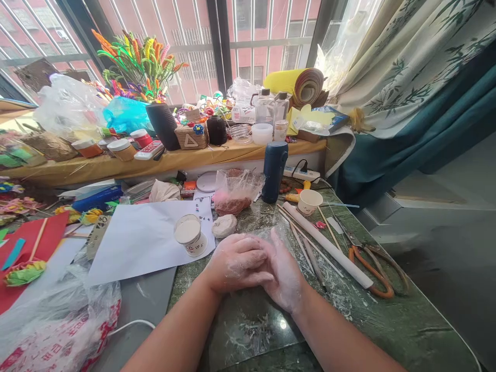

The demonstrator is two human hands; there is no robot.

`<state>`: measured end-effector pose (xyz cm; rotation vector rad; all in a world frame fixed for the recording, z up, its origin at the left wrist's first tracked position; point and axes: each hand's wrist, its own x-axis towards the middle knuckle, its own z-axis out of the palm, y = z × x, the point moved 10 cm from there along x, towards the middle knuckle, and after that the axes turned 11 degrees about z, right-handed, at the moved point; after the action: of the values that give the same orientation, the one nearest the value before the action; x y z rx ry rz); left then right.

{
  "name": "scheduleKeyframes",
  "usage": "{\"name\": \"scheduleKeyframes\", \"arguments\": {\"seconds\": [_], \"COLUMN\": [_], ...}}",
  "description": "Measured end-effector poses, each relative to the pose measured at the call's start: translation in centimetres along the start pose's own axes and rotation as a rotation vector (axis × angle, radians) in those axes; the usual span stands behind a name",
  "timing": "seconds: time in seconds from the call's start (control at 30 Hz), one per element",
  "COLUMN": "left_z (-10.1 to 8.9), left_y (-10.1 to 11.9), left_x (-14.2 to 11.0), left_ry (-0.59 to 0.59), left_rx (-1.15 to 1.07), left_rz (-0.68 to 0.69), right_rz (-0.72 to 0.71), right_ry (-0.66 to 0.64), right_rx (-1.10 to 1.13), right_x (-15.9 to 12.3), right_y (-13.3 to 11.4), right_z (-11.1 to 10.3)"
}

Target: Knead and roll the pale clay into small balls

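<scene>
Both hands are dusted with white powder and pressed together above the green tabletop [406,310]. My left hand [238,263] lies with its fingers curled over the palm of my right hand [284,274], whose thumb points up and whose fingers are mostly hidden. Anything between the palms is out of sight. Just beyond them sits a lump of white dough [224,226]. To its left, a paper cup of white powder [187,230] stands on a white sheet of paper [132,240]. A pale rolling pin [329,245] and thin wooden sticks [300,245] lie to the right.
A dark blue cylindrical speaker [275,173] stands behind, next to a plastic bag of reddish-brown material [234,199]. Orange-handled scissors [374,268] and a small paper cup [310,201] are on the right. A crumpled plastic bag [62,330] covers the near left. The windowsill [217,156] is crowded.
</scene>
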<state>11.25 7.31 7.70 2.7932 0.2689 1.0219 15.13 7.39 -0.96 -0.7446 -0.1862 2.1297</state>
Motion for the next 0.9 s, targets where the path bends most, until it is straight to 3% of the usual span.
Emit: {"name": "scheduleKeyframes", "arguments": {"seconds": [0.13,0.47,0.9], "left_z": [1.0,1.8,1.4], "left_y": [0.6,0.0,-2.3], "left_x": [0.2,0.3,-0.6], "left_ry": [-0.046,-0.094,0.087], "left_rx": [0.006,0.006,-0.149], "left_rz": [0.017,-0.043,-0.122], "right_rz": [0.035,0.041,0.072], "right_ry": [0.127,0.008,-0.112], "right_rx": [0.027,0.076,0.13], "right_x": [0.2,0.8,1.0], "right_y": [-0.1,0.0,0.3], "right_z": [-1.9,-1.0,0.1]}}
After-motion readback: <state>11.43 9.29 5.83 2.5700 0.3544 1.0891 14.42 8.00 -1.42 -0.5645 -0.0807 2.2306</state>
